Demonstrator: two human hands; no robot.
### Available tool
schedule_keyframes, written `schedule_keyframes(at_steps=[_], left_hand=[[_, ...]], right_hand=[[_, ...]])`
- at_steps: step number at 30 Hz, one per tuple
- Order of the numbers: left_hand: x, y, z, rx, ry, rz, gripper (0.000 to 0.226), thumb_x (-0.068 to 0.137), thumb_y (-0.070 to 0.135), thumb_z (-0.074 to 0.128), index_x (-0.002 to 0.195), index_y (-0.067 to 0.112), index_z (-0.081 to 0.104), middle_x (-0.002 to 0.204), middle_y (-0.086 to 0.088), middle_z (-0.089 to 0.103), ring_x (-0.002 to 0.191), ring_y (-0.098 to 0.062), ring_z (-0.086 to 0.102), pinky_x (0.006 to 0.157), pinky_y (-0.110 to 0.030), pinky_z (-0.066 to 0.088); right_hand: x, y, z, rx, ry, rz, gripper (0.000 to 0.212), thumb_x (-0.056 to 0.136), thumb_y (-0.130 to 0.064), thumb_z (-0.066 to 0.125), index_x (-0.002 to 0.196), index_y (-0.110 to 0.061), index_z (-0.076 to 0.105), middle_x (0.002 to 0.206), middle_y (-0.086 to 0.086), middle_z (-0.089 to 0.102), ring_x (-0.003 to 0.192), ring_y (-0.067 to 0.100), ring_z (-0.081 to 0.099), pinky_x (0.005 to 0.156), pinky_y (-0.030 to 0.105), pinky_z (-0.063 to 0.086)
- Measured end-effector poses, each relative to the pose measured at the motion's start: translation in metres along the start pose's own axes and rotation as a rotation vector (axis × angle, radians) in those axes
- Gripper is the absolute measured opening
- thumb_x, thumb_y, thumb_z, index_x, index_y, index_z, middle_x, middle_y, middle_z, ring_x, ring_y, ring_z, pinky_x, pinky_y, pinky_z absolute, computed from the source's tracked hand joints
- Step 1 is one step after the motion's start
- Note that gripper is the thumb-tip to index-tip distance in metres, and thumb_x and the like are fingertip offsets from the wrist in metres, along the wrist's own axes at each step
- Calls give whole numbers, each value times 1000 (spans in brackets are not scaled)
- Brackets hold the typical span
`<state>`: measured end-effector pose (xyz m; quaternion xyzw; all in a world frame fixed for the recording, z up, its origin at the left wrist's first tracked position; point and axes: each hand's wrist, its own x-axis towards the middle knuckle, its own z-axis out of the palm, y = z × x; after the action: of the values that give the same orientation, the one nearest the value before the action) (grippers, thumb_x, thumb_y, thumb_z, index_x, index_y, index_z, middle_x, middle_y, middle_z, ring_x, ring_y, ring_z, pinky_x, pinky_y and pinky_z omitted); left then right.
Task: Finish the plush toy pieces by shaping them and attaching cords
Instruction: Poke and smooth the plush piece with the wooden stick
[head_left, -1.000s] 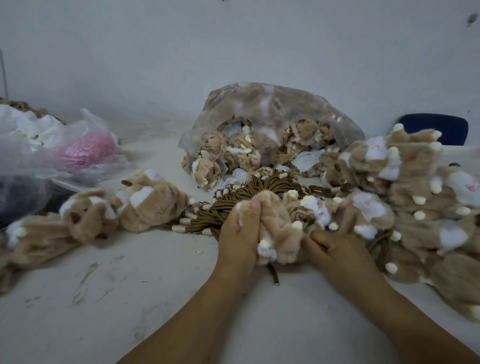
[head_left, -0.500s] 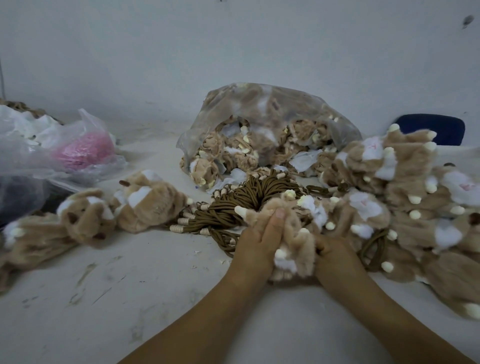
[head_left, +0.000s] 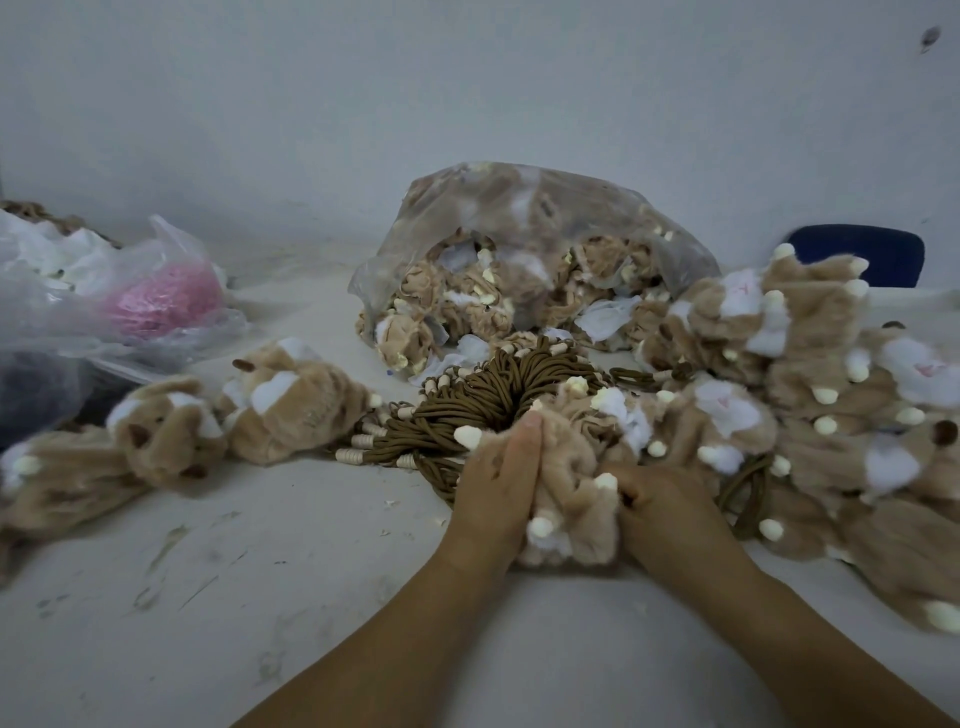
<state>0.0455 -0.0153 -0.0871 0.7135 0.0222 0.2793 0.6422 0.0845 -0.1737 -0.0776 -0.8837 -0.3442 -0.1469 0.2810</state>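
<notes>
Left hand (head_left: 501, 483), lower centre of frame, fingers straight and together, pressing flat against left side of tan plush piece (head_left: 571, 499). Right hand (head_left: 660, 506) curled around its right side, gripping fur. Piece squeezed between both hands, resting on white table (head_left: 260, 571), just in front of brown cord bundle (head_left: 483, 400). Likely step: shaping; no cord visible on this piece. Next move probably calls for freeing one hand and drawing single cord from bundle without tangling. Plush pile (head_left: 831, 364) at right, clear bag (head_left: 519, 234) behind.
</notes>
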Motion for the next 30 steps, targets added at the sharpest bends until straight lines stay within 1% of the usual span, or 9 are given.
schedule_keyframes(at_steps=[5, 8, 11, 16, 19, 24, 26, 28, 30], left_hand=[[-4, 6, -4, -182, 85, -104, 52, 91, 65, 46, 69, 28, 75, 70, 1, 74, 69, -7, 71, 58, -16, 52], [0, 11, -11, -277, 225, -146, 54, 92, 57, 45, 71, 16, 73, 73, -4, 75, 69, -9, 72, 54, -15, 51], [3, 10, -15, -329, 251, -129, 55, 84, 63, 44, 83, 17, 73, 84, -3, 77, 80, -12, 73, 60, -15, 53], [-2, 4, -7, -203, 34, -118, 27, 99, 42, 49, 89, 33, 72, 91, 11, 75, 84, 1, 69, 65, -9, 50], [4, 3, -13, -62, 110, -32, 17, 99, 27, 54, 104, 42, 62, 106, 22, 67, 98, 12, 59, 75, -5, 46], [1, 7, -11, 177, -22, 133, 46, 88, 33, 57, 132, 39, 45, 130, 28, 47, 120, 15, 44, 95, -2, 37], [2, 5, -12, 206, -60, 88, 36, 92, 35, 65, 125, 37, 50, 120, 25, 55, 111, 15, 49, 86, -1, 40], [4, 4, -15, 229, -50, 75, 12, 93, 32, 64, 98, 37, 54, 92, 22, 63, 89, 14, 56, 70, -3, 42], [5, 4, -17, 207, -28, 93, 13, 95, 34, 61, 85, 33, 53, 82, 24, 64, 78, 10, 59, 63, -5, 43]], right_hand=[[-2, 4, 2, -42, 39, 16, 41, 92, -34, 57, 56, -15, 51, 50, 0, 52, 52, 21, 52, 52, 36, 36], [-3, 6, -2, -37, 71, 48, 56, 85, -67, 37, 48, -26, 40, 45, -6, 47, 49, 12, 49, 49, 31, 33], [-1, 13, -4, 16, 100, 203, 60, 77, -72, 30, 54, -22, 51, 50, -2, 54, 54, 15, 54, 54, 34, 42], [-1, 11, 1, 134, 155, 211, 60, 77, -69, 29, 55, -16, 45, 47, -3, 45, 49, 9, 42, 50, 28, 32], [-1, 10, 0, 167, 129, 211, 61, 75, -70, 32, 53, -16, 47, 44, -4, 44, 46, 6, 42, 49, 21, 31], [-2, 11, 1, 129, 125, 205, 67, 77, -69, 35, 57, -8, 51, 48, 4, 49, 51, 17, 50, 53, 31, 37], [-3, 11, 0, 127, 122, 196, 69, 76, -70, 34, 61, -7, 57, 51, 6, 54, 54, 19, 54, 55, 33, 40], [-3, 13, 0, 122, 118, 189, 68, 77, -70, 35, 62, -8, 60, 52, 6, 55, 55, 19, 55, 57, 34, 42], [-3, 13, 0, 120, 108, 190, 64, 76, -69, 36, 57, -11, 53, 49, 2, 51, 53, 17, 53, 56, 34, 42]])
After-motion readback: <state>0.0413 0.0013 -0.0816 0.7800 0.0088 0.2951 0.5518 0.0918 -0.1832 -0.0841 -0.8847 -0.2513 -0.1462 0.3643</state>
